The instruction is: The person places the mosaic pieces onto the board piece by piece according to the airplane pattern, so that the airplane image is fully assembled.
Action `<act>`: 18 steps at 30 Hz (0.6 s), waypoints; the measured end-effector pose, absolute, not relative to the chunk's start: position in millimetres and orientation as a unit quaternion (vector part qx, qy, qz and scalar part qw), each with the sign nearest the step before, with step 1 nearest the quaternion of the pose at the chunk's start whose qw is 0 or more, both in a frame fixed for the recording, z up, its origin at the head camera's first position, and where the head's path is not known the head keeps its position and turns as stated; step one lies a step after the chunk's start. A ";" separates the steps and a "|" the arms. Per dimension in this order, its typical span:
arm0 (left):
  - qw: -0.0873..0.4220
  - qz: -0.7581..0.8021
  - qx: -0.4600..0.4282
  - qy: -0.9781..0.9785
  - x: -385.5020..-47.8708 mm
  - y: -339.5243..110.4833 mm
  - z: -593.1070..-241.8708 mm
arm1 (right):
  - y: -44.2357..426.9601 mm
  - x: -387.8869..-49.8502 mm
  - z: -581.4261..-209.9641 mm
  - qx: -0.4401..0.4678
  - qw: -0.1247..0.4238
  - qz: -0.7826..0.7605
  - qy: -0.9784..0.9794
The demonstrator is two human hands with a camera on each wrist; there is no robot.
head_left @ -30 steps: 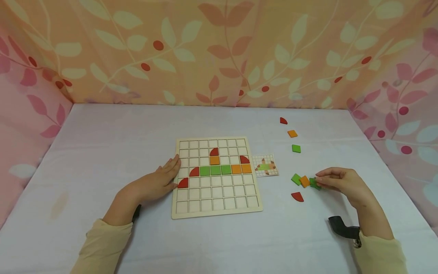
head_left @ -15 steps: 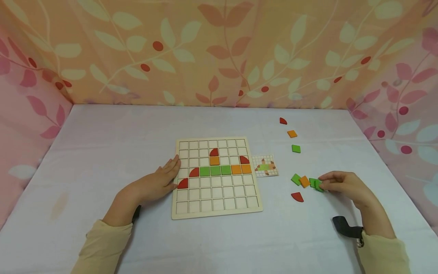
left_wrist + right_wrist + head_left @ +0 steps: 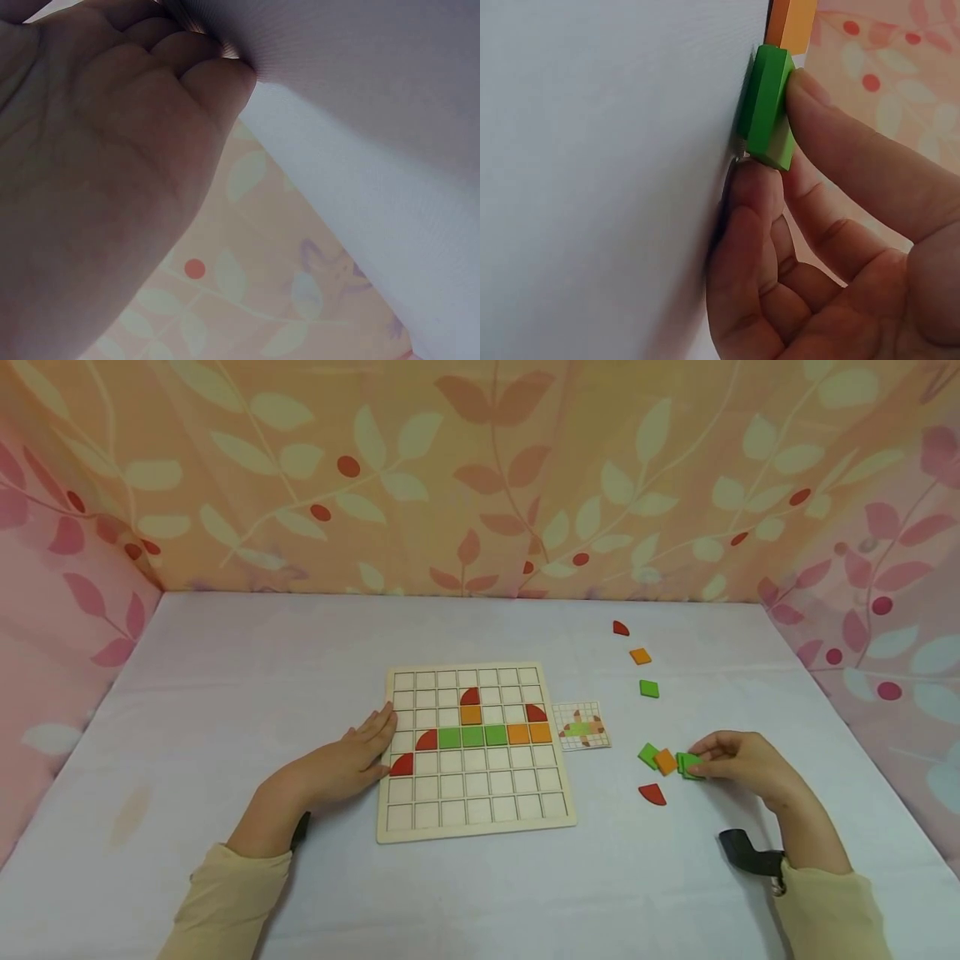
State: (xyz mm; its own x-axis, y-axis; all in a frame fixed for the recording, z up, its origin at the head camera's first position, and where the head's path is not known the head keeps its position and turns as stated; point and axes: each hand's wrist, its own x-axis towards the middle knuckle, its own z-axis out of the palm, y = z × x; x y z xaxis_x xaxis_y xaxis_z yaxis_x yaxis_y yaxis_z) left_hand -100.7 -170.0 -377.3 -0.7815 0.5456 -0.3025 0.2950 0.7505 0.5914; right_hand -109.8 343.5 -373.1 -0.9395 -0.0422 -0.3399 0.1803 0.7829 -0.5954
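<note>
In the head view a wooden grid board (image 3: 480,829) lies mid-table, bearing several red quarter-round, orange square and green square tiles. My left hand (image 3: 337,768) rests with its fingers extended along the board's left edge. At the right, my right hand (image 3: 742,764) has its thumb and fingertips at a green square tile (image 3: 691,766), which overlaps another green tile lying flat. The right wrist view shows the thumb on the face of this green tile (image 3: 772,112) and curled fingers at its edge. In the left wrist view the left hand (image 3: 127,157) hides the board.
A small pattern card (image 3: 582,726) lies against the board's right side. Beside the hand are an orange tile (image 3: 666,762), a green tile (image 3: 648,755) and a red quarter-round (image 3: 652,794). Farther back lie single green (image 3: 648,688), orange (image 3: 641,656) and red (image 3: 621,628) tiles.
My right hand first drew a green tile rightward off the other one, then moved it slightly back left so it overlaps more. The left hand and the board have kept their places.
</note>
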 end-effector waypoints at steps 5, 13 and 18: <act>0.233 0.268 0.234 0.905 -100.2 -170.7 -378.6 | 341.3 -111.8 -374.2 0.028 0.159 -0.339 0.927; 0.230 0.268 0.233 0.906 -100.4 -169.9 -377.4 | 335.3 -113.0 -369.4 0.020 0.144 -0.336 0.931; 0.230 0.264 0.235 0.907 -100.5 -169.7 -376.2 | 329.1 -113.5 -364.1 0.026 0.144 -0.343 0.928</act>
